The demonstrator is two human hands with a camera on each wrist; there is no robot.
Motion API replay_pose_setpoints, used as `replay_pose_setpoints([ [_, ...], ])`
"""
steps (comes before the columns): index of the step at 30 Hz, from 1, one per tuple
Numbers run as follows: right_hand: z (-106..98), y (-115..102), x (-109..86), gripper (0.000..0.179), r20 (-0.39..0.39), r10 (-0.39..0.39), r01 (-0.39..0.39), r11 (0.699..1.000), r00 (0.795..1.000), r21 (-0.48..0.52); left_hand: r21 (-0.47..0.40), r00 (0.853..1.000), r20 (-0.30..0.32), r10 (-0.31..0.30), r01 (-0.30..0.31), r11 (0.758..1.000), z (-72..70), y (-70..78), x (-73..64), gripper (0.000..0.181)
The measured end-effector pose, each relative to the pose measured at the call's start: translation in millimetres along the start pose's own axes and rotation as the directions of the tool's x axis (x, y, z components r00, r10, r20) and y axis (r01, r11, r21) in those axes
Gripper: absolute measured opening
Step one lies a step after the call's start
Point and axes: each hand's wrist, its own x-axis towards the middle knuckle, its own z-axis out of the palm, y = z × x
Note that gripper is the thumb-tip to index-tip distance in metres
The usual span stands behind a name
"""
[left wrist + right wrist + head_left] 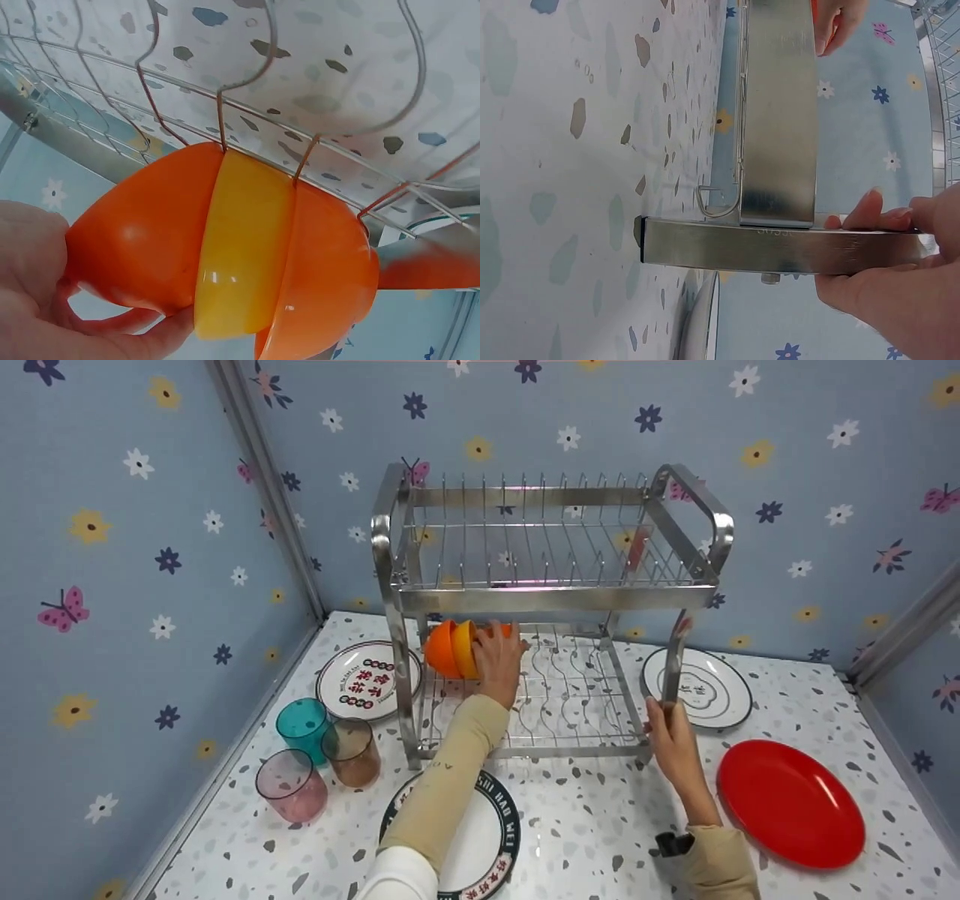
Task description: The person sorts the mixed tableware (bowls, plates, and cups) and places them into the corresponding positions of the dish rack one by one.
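Observation:
My left hand [498, 660] reaches into the lower tier of the metal dish rack [525, 598] and holds an orange bowl [146, 225] by its outside. That bowl stands on edge on the wire shelf, nested against a yellow bowl [244, 247], with another orange bowl [442, 650] beyond it at the shelf's left end. In the left wrist view, fingertips reach under the held bowl to the yellow one's edge. On the other side, my right hand [673, 742] grips the rack's right front leg [780, 246], thumb and fingers on opposite sides.
Left of the rack are a patterned plate [370, 681] and teal [303, 727], brown [352, 754] and pink [292, 786] cups. A dark-rimmed plate [480, 840] lies in front, under my left forearm. On the right are a white plate [716, 690] and a red plate [791, 804].

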Motion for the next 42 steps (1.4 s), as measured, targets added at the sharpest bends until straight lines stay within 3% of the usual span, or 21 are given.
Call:
replay_pose_setpoints([
  [2,-1.2,-9.2,-3.1,0.019,0.011,-0.004,0.004,1.000,1.000,0.007,0.045,1.000,0.007,0.009,-0.010,0.999,0.8,0.4,-0.1,0.053],
  [8,-1.7,-10.2,-3.5,0.018,0.001,-0.014,0.014,1.000,1.000,0.011,0.115,1.000,-0.029,0.005,-0.002,0.993,1.6,2.3,-1.4,0.049],
  [14,-1.4,-15.0,-5.3,0.021,0.013,0.025,-0.025,1.000,1.000,-0.004,0.142,0.991,0.135,0.022,-0.041,0.989,2.1,-6.4,-0.1,0.067],
  [17,-2.6,-15.3,-5.2,0.021,0.013,0.028,-0.027,1.000,1.000,-0.008,0.166,0.986,0.166,0.023,-0.051,0.985,2.9,-10.6,0.5,0.072],
  [26,-4.1,-13.8,-4.3,0.021,0.022,0.031,-0.031,0.999,0.999,0.009,0.214,0.990,0.135,0.032,-0.061,0.975,3.4,-12.8,0.9,0.063],
  [35,-2.9,-11.6,-4.3,0.022,0.034,0.032,-0.033,0.999,0.999,0.032,0.147,0.998,0.042,0.037,-0.043,0.988,6.1,-12.6,-4.5,0.063],
  [42,-1.5,22.5,6.3,0.024,0.019,0.015,-0.015,1.000,1.000,0.011,0.099,0.996,-0.036,0.078,-0.074,0.992,-2.2,-12.2,-8.4,0.063],
])
